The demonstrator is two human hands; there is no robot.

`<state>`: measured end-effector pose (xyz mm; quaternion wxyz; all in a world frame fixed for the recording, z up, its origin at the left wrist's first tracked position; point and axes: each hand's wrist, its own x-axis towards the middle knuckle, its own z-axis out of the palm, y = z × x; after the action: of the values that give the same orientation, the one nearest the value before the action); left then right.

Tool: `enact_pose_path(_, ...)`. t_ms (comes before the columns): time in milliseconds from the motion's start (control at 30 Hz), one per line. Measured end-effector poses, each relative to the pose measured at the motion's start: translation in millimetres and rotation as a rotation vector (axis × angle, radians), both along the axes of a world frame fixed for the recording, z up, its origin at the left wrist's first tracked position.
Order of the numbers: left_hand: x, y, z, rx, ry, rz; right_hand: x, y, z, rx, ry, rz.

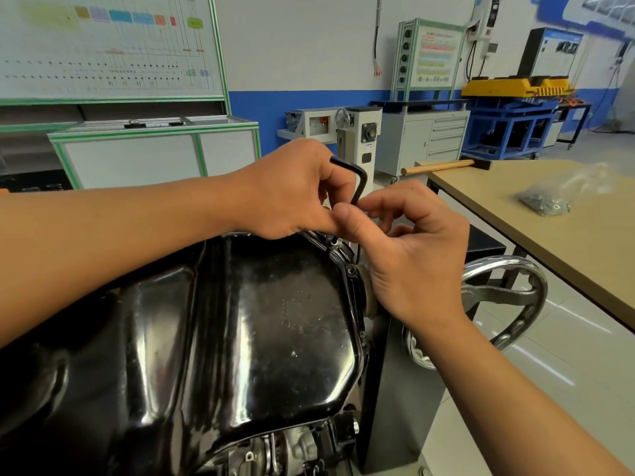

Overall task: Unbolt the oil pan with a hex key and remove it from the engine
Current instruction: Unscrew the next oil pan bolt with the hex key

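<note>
Your left hand [292, 190] grips the hex key [357, 182] for leverage; your right hand [405, 249] pinches its tip, steadying it over the oil pan [261, 321] far-edge bolt [332, 240].

The room is bright and evenly lit — shadows are soft and faint. Just below the fingers [343, 214], the glossy black pan [261, 324] throws back white streaks of glare and warped reflections. Beyond the fingers the wall chart [103, 46] is washed out, its print too soft to read. Off to the side of the fingers the plastic bag [563, 190] looks hazy. Straight lines bow toward the frame edges — wide-angle distortion — and the forearms stretch large in the corners.
</note>
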<state>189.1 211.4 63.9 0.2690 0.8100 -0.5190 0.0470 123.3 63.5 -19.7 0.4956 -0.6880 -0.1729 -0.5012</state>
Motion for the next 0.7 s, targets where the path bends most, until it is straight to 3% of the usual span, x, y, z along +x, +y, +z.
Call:
enact_pose_path(467, -1.4, 7.5, 2.0, 0.054, 0.111, -0.046, -1.4, -3.8, -0.1, -0.138, 0.061, -0.011)
enact_pose_path(700, 2.5, -2.1, -0.5, 0.011, 0.063, 0.009, -1.7, -3.9, 0.6, -0.021, 0.000, -0.004)
